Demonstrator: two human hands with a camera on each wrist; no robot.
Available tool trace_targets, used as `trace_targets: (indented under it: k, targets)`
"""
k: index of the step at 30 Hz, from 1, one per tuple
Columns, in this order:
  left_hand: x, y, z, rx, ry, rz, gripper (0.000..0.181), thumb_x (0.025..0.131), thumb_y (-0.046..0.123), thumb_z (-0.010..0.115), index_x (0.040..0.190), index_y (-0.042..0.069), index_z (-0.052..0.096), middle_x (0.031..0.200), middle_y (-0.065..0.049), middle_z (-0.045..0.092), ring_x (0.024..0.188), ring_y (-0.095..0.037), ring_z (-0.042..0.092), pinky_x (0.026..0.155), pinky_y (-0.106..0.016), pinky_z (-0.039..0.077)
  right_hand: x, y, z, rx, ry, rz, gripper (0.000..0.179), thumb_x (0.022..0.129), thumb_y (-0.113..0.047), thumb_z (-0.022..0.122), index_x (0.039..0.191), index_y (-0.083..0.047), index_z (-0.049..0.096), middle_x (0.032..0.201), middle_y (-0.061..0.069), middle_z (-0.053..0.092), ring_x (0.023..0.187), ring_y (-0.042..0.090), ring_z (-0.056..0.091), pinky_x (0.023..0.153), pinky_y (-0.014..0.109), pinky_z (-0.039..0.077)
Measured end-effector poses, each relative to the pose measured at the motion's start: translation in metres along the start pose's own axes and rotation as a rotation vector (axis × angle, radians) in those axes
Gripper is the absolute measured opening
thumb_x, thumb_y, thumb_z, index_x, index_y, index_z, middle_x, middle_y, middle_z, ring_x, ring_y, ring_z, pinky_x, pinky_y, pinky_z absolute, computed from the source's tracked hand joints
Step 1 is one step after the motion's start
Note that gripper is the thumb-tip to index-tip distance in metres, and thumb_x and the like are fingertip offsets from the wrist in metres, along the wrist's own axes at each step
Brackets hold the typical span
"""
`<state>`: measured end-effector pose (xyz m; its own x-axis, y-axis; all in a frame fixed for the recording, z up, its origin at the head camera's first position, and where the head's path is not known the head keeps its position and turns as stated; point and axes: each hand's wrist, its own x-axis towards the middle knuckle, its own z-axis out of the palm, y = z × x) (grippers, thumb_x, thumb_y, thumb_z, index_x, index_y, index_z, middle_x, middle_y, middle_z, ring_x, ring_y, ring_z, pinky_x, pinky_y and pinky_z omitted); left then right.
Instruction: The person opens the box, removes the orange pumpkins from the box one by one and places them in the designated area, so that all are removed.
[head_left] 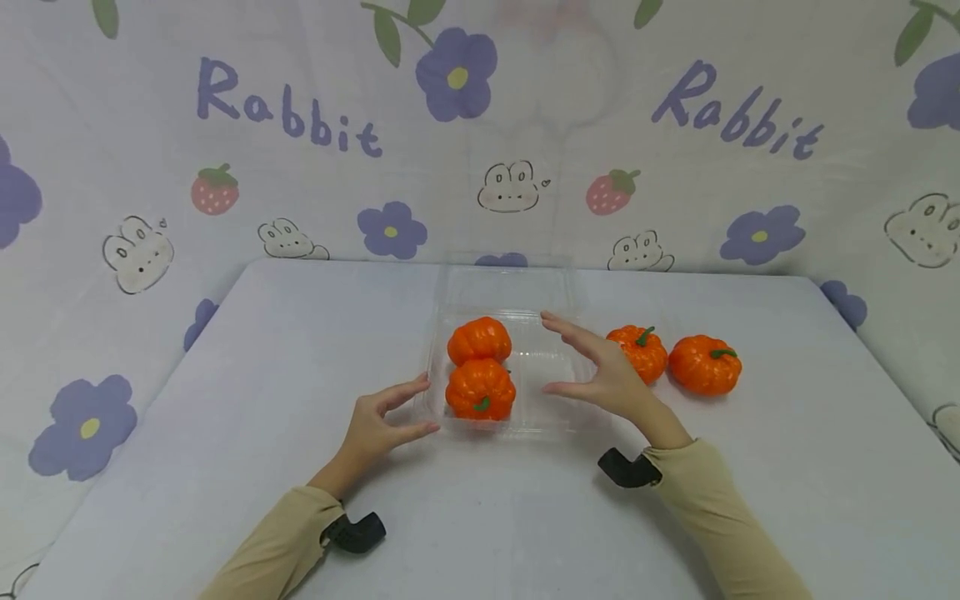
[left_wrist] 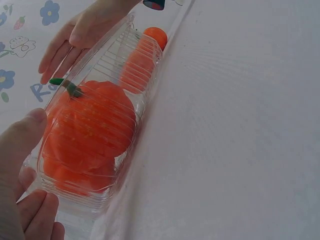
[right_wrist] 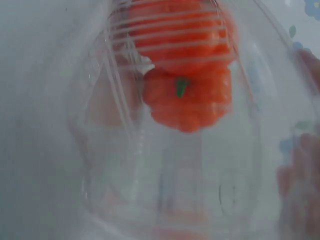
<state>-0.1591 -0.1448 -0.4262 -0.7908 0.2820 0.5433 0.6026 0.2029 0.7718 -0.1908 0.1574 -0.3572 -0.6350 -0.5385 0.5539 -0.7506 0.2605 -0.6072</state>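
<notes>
Front pumpkin (head_left: 481,383): glossy, orange, squat and ribbed, its short green stem turned toward me; it sits in the left half of the container, near the front wall.
Rear pumpkin (head_left: 478,338): the same glossy orange with rounded ribs, directly behind the front one, also in the left half; the two look to be meeting.
Container (head_left: 528,404): a clear, rectangular, ridged plastic box, reflections along its edges, standing on the white worktop (head_left: 480,517).
Lid (head_left: 510,289): clear plastic, opened out at the far side of the box.
Inner loose pumpkin (head_left: 641,350): orange, ribbed, green-stemmed, on the worktop right of the box, partly hidden by my right hand.
Outer loose pumpkin (head_left: 705,367): orange, squat and shiny, its green stem leaning right, just beside the inner one.
Pumpkin count: four, two inside and two outside.
Container count: one, with one lid.
My left grip (head_left: 378,425): released, thumb and fingers spread at the box's left side near the front corner; I cannot tell whether the tips touch.
My right grip (head_left: 603,371): released, thumb and fingers wide apart at the box's right side; contact with the plastic is unclear.
Sleeves (head_left: 273,542): two, tan.
Backdrop (head_left: 555,100): white cloth, purple flowers, "Rabbit" written twice.
</notes>
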Motion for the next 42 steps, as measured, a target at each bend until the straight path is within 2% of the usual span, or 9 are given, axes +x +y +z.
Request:
trace_targets:
  k: [4, 9, 15, 18, 22, 27, 30, 36, 42]
  targets:
    - [-0.001, 0.0, -0.001, 0.003, 0.002, -0.002, 0.048, 0.06, -0.009, 0.077, 0.104, -0.015, 0.058, 0.109, -0.026, 0.055, 0.103, -0.037, 0.052, 0.088, -0.043, 0.041, 0.006, 0.005, 0.01, 0.01, -0.065, 0.011, 0.069, 0.066, 0.005, 0.076, 0.126, 0.009, 0.042, 0.132, 0.024, 0.038, 0.122, 0.031, 0.037, 0.095, 0.045, 0.036]
    - [0.0, 0.0, -0.001, -0.013, 0.001, 0.002, 0.048, 0.06, -0.011, 0.077, 0.103, -0.016, 0.057, 0.109, -0.028, 0.055, 0.104, -0.038, 0.052, 0.088, -0.043, 0.041, 0.01, 0.033, 0.025, 0.017, -0.145, 0.034, 0.069, 0.07, -0.006, 0.076, 0.131, 0.001, 0.042, 0.138, 0.012, 0.036, 0.124, 0.024, 0.035, 0.097, 0.044, 0.034]
    - [0.001, -0.001, 0.0, -0.019, -0.005, 0.019, 0.048, 0.059, -0.012, 0.077, 0.102, -0.017, 0.057, 0.107, -0.03, 0.055, 0.102, -0.039, 0.052, 0.088, -0.044, 0.041, 0.011, 0.039, 0.033, 0.038, -0.24, 0.098, 0.066, 0.076, -0.014, 0.073, 0.133, -0.005, 0.041, 0.139, 0.006, 0.036, 0.124, 0.02, 0.034, 0.098, 0.041, 0.033]
    - [0.001, 0.0, 0.0, -0.018, -0.006, 0.017, 0.048, 0.06, -0.011, 0.077, 0.103, -0.017, 0.057, 0.107, -0.03, 0.055, 0.102, -0.039, 0.052, 0.088, -0.043, 0.041, 0.01, 0.04, 0.037, 0.026, -0.278, 0.112, 0.065, 0.077, -0.013, 0.071, 0.134, -0.008, 0.041, 0.137, 0.003, 0.039, 0.123, 0.017, 0.036, 0.097, 0.038, 0.034]
    - [0.0, 0.0, 0.0, -0.006, -0.003, 0.017, 0.048, 0.06, -0.011, 0.077, 0.103, -0.016, 0.058, 0.107, -0.029, 0.055, 0.102, -0.038, 0.053, 0.088, -0.042, 0.041, 0.011, 0.04, 0.042, 0.001, -0.322, 0.085, 0.065, 0.078, -0.008, 0.07, 0.135, -0.008, 0.04, 0.138, 0.0, 0.038, 0.124, 0.016, 0.035, 0.098, 0.038, 0.032]
    - [0.0, -0.002, 0.0, -0.004, -0.006, 0.011, 0.048, 0.06, -0.01, 0.077, 0.103, -0.016, 0.058, 0.108, -0.029, 0.055, 0.103, -0.037, 0.053, 0.088, -0.042, 0.041, 0.009, 0.041, 0.047, -0.025, -0.367, 0.09, 0.068, 0.077, -0.003, 0.069, 0.137, -0.013, 0.038, 0.142, -0.003, 0.029, 0.129, 0.014, 0.024, 0.101, 0.039, 0.028]
    - [0.0, -0.002, 0.0, -0.007, -0.008, 0.011, 0.048, 0.06, -0.01, 0.077, 0.104, -0.015, 0.058, 0.108, -0.029, 0.055, 0.103, -0.037, 0.053, 0.088, -0.042, 0.041, 0.008, 0.041, 0.048, -0.053, -0.383, 0.099, 0.069, 0.077, -0.002, 0.069, 0.137, -0.016, 0.039, 0.143, -0.004, 0.027, 0.13, 0.012, 0.02, 0.101, 0.039, 0.026]
    - [0.001, -0.001, 0.0, 0.009, -0.004, 0.038, 0.048, 0.059, -0.011, 0.077, 0.103, -0.015, 0.058, 0.107, -0.029, 0.055, 0.101, -0.038, 0.053, 0.087, -0.042, 0.042, 0.008, 0.041, 0.051, -0.111, -0.367, 0.062, 0.072, 0.072, -0.003, 0.074, 0.135, -0.013, 0.041, 0.141, -0.002, 0.032, 0.131, 0.012, 0.018, 0.1, 0.037, 0.028]
    - [0.0, 0.0, -0.001, 0.01, -0.002, 0.029, 0.048, 0.059, -0.011, 0.078, 0.103, -0.014, 0.059, 0.107, -0.029, 0.055, 0.102, -0.038, 0.053, 0.087, -0.041, 0.042, 0.007, 0.036, 0.05, -0.123, -0.318, 0.078, 0.072, 0.068, -0.005, 0.078, 0.132, -0.011, 0.045, 0.139, 0.004, 0.036, 0.128, 0.017, 0.029, 0.098, 0.037, 0.033]
